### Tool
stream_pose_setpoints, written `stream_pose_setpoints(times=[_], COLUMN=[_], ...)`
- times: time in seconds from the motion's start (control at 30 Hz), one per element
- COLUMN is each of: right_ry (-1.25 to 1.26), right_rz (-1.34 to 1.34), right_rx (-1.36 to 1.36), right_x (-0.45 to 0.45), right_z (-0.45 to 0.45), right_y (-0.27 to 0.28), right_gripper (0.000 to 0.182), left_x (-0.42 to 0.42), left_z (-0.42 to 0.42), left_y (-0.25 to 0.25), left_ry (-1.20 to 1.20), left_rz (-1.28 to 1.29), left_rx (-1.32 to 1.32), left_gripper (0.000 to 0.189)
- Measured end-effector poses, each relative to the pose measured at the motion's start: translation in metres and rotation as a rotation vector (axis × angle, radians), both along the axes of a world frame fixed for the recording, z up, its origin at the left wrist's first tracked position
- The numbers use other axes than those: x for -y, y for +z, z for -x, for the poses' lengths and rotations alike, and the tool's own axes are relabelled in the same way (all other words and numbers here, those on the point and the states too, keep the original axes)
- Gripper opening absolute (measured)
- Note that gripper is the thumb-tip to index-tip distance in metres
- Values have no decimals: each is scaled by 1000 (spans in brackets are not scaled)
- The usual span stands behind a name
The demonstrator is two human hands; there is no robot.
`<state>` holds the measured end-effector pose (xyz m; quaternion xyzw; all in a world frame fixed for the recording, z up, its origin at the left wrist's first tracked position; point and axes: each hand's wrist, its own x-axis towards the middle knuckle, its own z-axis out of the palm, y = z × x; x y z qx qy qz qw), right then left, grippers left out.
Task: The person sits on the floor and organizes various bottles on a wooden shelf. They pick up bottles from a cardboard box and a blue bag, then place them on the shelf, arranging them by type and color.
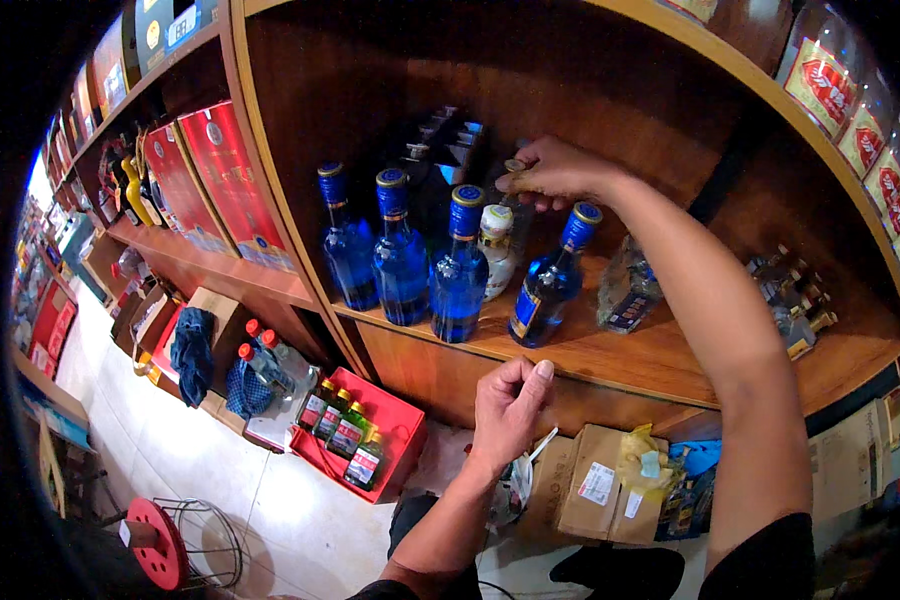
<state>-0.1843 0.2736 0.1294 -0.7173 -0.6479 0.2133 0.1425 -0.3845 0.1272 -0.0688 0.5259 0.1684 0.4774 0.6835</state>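
My right hand [559,174] reaches over the front bottles into the wooden shelf, its fingers around the capped top of a clear glass bottle [516,166]. My left hand [508,409] is loosely curled in front of the shelf edge, thumb up, with nothing seen in it. Several blue glass bottles [459,281] with blue caps stand upright along the shelf's front. A white bottle [497,251] stands just behind them. One more blue bottle [547,289] stands apart to their right, and a clear, faceted bottle [624,296] is right of that one, partly behind my right arm.
Small bottles [799,300] stand at the shelf's right, dark boxes [457,146] at its back. Red gift boxes [229,180] fill the left shelf. On the floor are a red box [405,439] with green bottles, cardboard boxes [585,480] and a red stool [150,544].
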Motion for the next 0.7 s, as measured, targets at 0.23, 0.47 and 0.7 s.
stream_pose_setpoints(times=[0.23, 0.47, 0.7], right_ry=[-91, -146, -180], right_rz=[-52, -300, -763], right_rx=[167, 206, 284], right_x=[-9, 38, 103], right_z=[7, -4, -4], right_y=[-13, 10, 51], right_gripper=[34, 37, 37], left_x=[-5, 1, 11], left_z=[-1, -3, -13], left_y=[0, 6, 0], left_ry=[-13, -25, -77], left_rz=[44, 54, 35], left_rx=[8, 29, 16], left_gripper=[30, 31, 31])
